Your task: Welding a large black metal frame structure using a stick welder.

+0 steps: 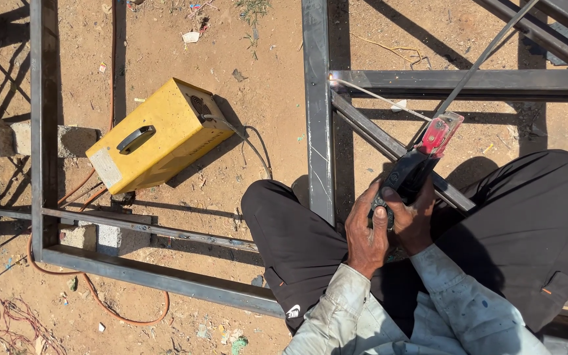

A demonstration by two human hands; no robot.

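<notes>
1. Head view, what is hidden: the person's forearms run out of the bottom edge, and both knees in black trousers cover part of the metal frame [317,131] below the hands. The frame's far bars are cut off at the top and right edges.
2. The grip of the electrode holder [422,161] is buried inside the two hands; only its black body and red head show above them.
3. The left hand [367,230] is wrapped round the lower part of the holder, fingers closed tight, thumb lying up along the handle.
4. The right hand [415,220] is clasped round the same handle from the other side, fingers closed on it; its fingertips are out of sight behind the holder.
5. The welding rod [379,97] is thin and pale against the bright ground, hard to follow near the red head.
6. Direction: holder and rod form one long line that slants from the hands at lower right up to the upper left. The rod's tip meets the frame at the corner where the upright bar joins the horizontal bar, and a small bright spark [331,77] glows there.
7. A yellow welding machine [159,135] sits on the sandy ground, well apart to the left, with a cable [248,138] leaving its end.
8. An orange hose or cable [126,321] loops over the dirt under the frame's left part; where it ends cannot be seen.
</notes>
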